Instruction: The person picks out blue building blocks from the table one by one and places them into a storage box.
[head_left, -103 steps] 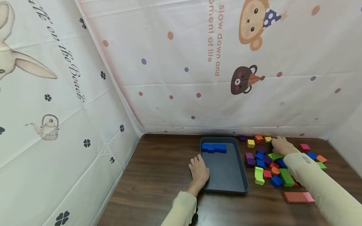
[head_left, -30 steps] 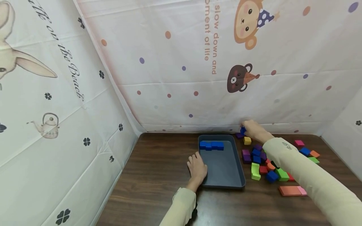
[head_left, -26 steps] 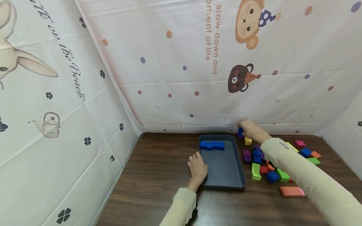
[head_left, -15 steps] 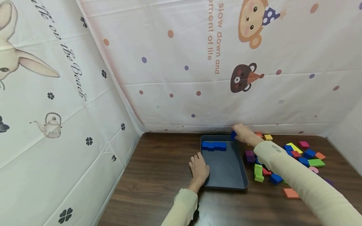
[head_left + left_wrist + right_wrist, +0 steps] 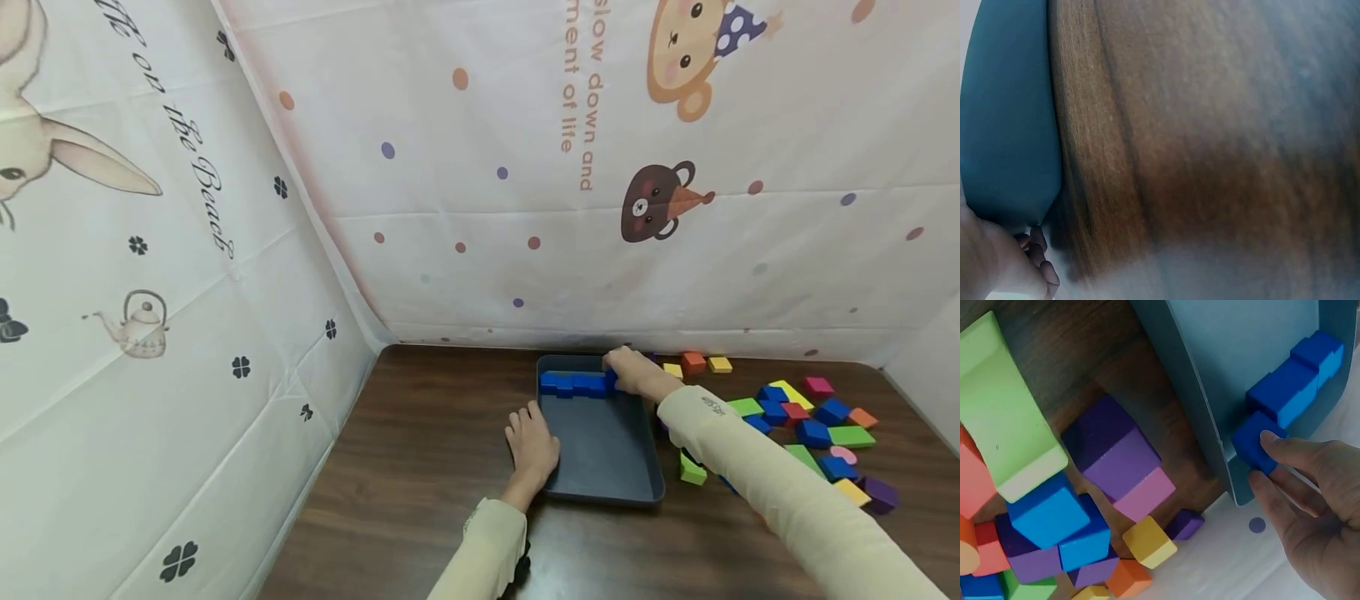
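My right hand (image 5: 633,369) pinches a small blue block (image 5: 1255,442) between thumb and fingertips, over the tray's far right corner. Just beside it, a short row of blue blocks (image 5: 573,385) lies along the far end of the dark grey tray (image 5: 600,467). In the right wrist view the held block is at the near end of that row; whether they touch is unclear. My left hand (image 5: 533,442) holds the tray's left side, thumb by the rim and fingers outside it. The left wrist view shows its curled fingertips (image 5: 1036,240) against the tray wall.
Right of the tray lies a loose spread of coloured blocks (image 5: 813,433), partly covered by my right sleeve. A light green block (image 5: 1013,406) and a purple block (image 5: 1110,447) sit near the tray's side. A printed white cloth (image 5: 450,275) hangs behind the wooden table (image 5: 420,450).
My right hand has carried the blue block leftward from the blocks at the back, over the tray's rim to the end of the blue row. The left hand stays at the tray's side.
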### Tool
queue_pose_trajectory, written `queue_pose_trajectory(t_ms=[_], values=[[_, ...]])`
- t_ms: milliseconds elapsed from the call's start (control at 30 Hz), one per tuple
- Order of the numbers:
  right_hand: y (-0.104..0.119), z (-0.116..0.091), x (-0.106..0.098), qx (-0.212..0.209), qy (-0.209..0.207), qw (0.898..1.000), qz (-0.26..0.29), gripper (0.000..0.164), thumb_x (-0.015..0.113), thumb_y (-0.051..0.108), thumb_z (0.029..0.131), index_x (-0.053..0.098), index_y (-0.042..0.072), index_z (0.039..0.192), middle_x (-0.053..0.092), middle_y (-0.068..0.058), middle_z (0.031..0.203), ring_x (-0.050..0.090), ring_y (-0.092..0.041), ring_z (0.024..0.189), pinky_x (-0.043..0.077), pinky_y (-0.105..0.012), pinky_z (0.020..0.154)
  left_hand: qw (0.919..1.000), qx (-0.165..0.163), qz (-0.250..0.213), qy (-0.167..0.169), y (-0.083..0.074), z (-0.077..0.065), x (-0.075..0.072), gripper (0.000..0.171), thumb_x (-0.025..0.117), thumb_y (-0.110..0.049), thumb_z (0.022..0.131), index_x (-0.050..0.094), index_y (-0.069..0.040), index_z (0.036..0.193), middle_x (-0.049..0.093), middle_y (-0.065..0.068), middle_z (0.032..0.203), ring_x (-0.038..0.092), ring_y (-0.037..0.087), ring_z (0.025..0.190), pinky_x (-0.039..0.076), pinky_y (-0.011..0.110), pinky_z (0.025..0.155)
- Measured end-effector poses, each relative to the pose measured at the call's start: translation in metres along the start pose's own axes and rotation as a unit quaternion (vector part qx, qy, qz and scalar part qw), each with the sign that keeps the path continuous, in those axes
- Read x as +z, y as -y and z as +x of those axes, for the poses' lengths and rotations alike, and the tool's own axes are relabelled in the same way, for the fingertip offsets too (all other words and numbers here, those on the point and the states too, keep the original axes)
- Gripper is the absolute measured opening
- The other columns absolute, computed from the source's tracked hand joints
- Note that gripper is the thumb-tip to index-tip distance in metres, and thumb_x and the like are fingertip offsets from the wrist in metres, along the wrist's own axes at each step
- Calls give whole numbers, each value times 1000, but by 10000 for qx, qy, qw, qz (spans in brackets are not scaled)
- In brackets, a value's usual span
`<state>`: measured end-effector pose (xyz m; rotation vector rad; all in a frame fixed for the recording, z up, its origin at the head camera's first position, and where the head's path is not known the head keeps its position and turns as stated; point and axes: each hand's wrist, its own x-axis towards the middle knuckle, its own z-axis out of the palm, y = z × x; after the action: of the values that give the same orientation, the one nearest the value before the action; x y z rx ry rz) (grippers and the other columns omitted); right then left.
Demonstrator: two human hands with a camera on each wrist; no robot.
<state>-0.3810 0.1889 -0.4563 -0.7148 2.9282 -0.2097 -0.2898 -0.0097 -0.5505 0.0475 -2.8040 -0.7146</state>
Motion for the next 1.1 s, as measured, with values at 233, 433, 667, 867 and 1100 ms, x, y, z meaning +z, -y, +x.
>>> queue_pose_trajectory(t_ms=[233,433,667,867,1100], values=[[3,0,8,90,69,9999,80,29,74,-6,85,69,-8,114,69,-27,114,69,-37,102,59,-46,84,9999,-38,142,-24,2,1,4,47,77,-11,86,54,-4,126,62,14,110,49,29,100,41,44,86],[3,2,17,170,79,9998,-39,32,76,-7,84,69,-8,114,70,-26,114,72,-34,98,60,-45,82,9998,-76,118,115,1,0,1,45,76,-11,87,53,-4,126,62,14,110,49,30,101,42,46,88],[-3,1,4,133,0,9999,-4,32,75,-3,87,68,-9,117,69,-28,118,69,-40,106,58,-48,88,9998,68,155,106,1,0,-3,44,76,-13,89,53,-3,125,61,14,108,48,30,99,43,45,86],[-13,-20,-29,-113,-215,9997,-34,28,71,0,90,69,-10,117,70,-28,115,69,-42,105,58,-50,87,9999,43,151,3,4,-1,1,46,75,-10,87,53,-3,126,61,14,107,47,29,97,41,44,85],[-39,-54,-49,22,-220,9997,-111,16,72,-1,89,72,-6,105,72,-24,102,70,-32,86,59,-47,77,9999,42,49,117,1,1,3,49,72,-10,89,51,-2,133,62,17,115,49,32,105,42,47,90]])
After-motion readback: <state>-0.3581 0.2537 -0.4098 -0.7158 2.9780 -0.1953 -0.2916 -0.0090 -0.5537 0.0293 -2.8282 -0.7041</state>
